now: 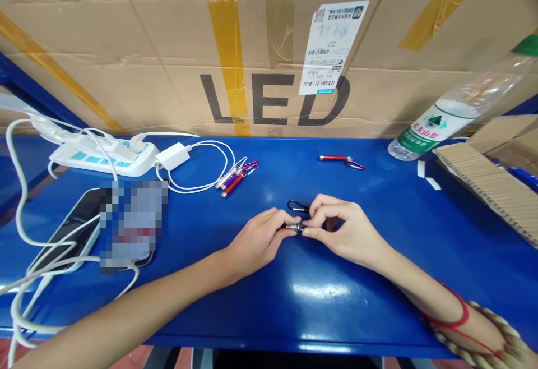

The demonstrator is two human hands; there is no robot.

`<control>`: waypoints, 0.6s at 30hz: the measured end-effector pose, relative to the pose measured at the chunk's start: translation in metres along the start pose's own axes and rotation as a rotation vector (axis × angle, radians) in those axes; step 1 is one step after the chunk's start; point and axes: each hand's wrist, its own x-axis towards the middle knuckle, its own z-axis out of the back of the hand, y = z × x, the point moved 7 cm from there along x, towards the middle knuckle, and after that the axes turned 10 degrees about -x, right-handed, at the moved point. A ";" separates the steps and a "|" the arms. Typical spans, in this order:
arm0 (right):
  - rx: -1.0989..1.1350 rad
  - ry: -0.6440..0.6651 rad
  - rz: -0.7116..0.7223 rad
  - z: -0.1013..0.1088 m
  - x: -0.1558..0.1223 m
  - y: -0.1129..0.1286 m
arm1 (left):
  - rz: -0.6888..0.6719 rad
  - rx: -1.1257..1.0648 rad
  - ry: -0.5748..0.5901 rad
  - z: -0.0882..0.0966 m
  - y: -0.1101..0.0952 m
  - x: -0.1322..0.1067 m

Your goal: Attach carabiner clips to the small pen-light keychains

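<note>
My left hand point(260, 237) is closed around a small dark penlight point(293, 227), and only its silvery end shows between thumb and forefinger. At that end, the thumb and forefinger of my right hand point(347, 229) pinch the tip, so the two hands nearly meet. A black carabiner clip point(297, 207) sits just beyond the fingers, by the right hand; where it joins the penlight is hidden. Farther back lies a red penlight point(334, 158) with a red carabiner. Several more penlights point(232, 180), silver, purple and red, lie together to the left with their clips.
A white power strip point(145, 158) with plugs, a charger point(173, 157), tangled white cables and two phones point(75, 229) occupy the left. A plastic bottle point(445, 125) and an open cardboard box point(483, 184) stand at right. The large "LED" carton point(168, 38) walls off the back of the blue table point(260, 313).
</note>
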 end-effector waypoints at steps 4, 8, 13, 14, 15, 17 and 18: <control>0.006 0.018 -0.007 -0.003 -0.001 -0.002 | -0.070 0.107 -0.040 0.001 -0.003 0.000; 0.020 0.025 -0.022 -0.004 -0.001 -0.004 | -0.111 0.156 -0.069 0.002 -0.006 -0.001; 0.044 0.020 -0.026 -0.004 0.001 -0.004 | -0.108 0.117 -0.089 0.004 -0.006 -0.001; 0.050 0.021 -0.030 -0.003 0.001 -0.004 | -0.096 0.103 -0.093 0.004 -0.006 -0.001; 0.057 0.023 -0.038 -0.003 0.001 -0.004 | -0.080 0.092 -0.096 0.004 -0.006 -0.001; 0.066 0.033 -0.064 -0.003 0.002 -0.006 | -0.043 0.078 -0.101 0.005 -0.004 -0.001; 0.067 0.039 -0.079 -0.003 0.002 -0.007 | -0.026 0.072 -0.100 0.005 -0.004 -0.001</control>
